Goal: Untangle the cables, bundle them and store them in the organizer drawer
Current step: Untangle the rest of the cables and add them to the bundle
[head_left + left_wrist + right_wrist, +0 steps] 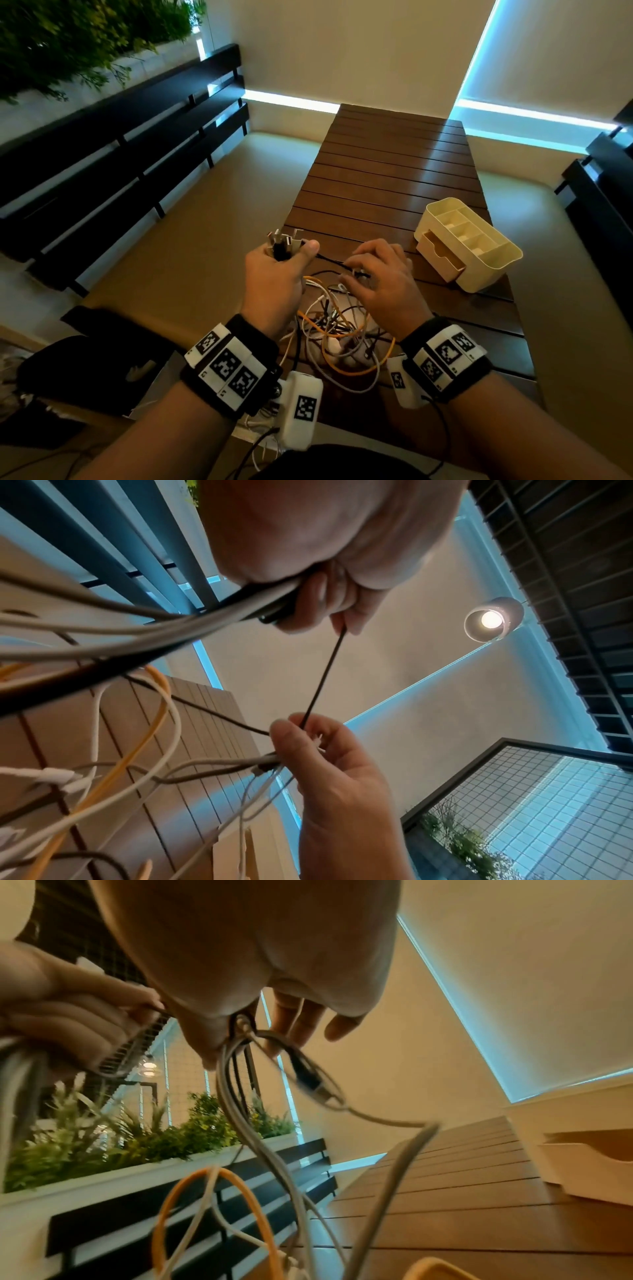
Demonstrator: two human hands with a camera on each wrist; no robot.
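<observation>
A tangle of white, orange and black cables (339,335) lies on the wooden table (394,164) between my wrists. My left hand (277,274) is raised above the table's left edge and grips a bunch of cable plug ends (284,245). A thin black cable (330,262) runs taut from it to my right hand (380,274), which pinches it along with other strands (301,723). In the right wrist view a black plug (306,1074) and grey cables (260,1123) hang from those fingers. The cream organizer (469,240) stands to the right, its small drawer (440,255) pulled open.
A dark slatted bench (120,161) and a planter with green plants (85,41) run along the left. A black bag (85,370) sits at the lower left. The far half of the table holds nothing. A ceiling lamp (493,619) shows in the left wrist view.
</observation>
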